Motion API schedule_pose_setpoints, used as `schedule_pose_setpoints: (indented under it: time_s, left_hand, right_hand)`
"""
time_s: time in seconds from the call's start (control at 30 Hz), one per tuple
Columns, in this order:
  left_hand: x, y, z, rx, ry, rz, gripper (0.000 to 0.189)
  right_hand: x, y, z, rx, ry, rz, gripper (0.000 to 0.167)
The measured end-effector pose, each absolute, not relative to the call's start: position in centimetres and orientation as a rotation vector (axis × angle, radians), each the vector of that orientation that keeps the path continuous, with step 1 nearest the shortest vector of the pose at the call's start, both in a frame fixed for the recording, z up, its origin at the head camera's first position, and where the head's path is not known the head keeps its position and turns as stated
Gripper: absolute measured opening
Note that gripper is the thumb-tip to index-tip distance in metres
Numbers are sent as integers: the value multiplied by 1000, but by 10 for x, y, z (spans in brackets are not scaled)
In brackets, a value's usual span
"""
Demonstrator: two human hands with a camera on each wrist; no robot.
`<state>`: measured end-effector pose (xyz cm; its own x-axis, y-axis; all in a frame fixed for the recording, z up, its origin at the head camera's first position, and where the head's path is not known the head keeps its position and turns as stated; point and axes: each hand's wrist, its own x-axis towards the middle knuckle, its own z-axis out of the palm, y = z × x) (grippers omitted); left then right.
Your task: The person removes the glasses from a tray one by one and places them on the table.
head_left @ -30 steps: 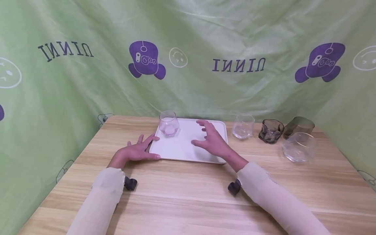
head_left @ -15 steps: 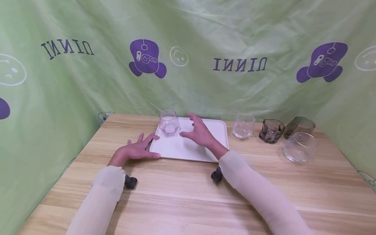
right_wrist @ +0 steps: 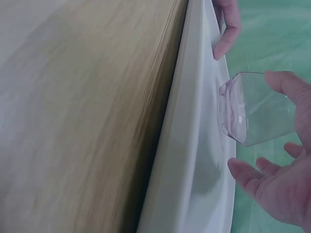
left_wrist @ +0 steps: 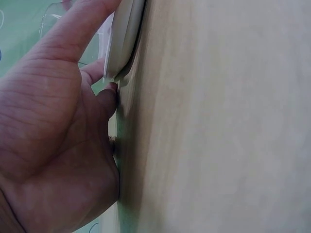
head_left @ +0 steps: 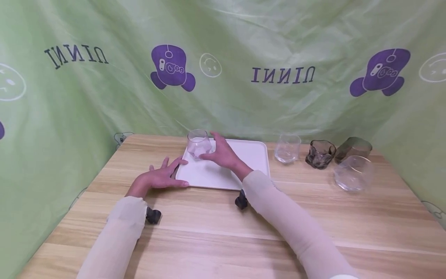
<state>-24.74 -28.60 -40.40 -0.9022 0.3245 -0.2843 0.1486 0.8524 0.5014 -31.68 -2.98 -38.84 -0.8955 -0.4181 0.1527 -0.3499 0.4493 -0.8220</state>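
Note:
A clear faceted drinking glass [head_left: 199,143] stands upright on the left part of a white rectangular tray [head_left: 209,176]. My right hand [head_left: 224,153] is at the glass's right side, thumb in front and fingers spread behind and beside it. The right wrist view has the thumb overlapping the glass [right_wrist: 257,109], the other fingers apart from it; whether the thumb touches, I cannot tell. My left hand [head_left: 161,177] rests at the tray's front left corner, fingers extended, thumb on the front rim and index fingertip on the left rim. In the left wrist view its other fingers lie low beside the tray.
Right of the tray stands a clear glass [head_left: 287,149], then a dark wavy glass [head_left: 320,155]. A dark tinted glass [head_left: 353,149] and another clear glass [head_left: 352,174] are further right. A green printed curtain [head_left: 223,100] hangs behind the wooden table [head_left: 209,236].
My right hand has moved left across the tray, from above its right half to beside the glass. The left hand, tray and glasses have stayed put.

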Motion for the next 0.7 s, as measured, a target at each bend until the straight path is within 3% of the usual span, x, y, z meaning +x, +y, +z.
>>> schedule_pose_setpoints:
  time_s: [0.7]
  left_hand:
    - [-248, -286, -404, 346, 2660, 690, 92]
  right_hand:
    - [-321, -60, -398, -637, 2649, -1471, 100]
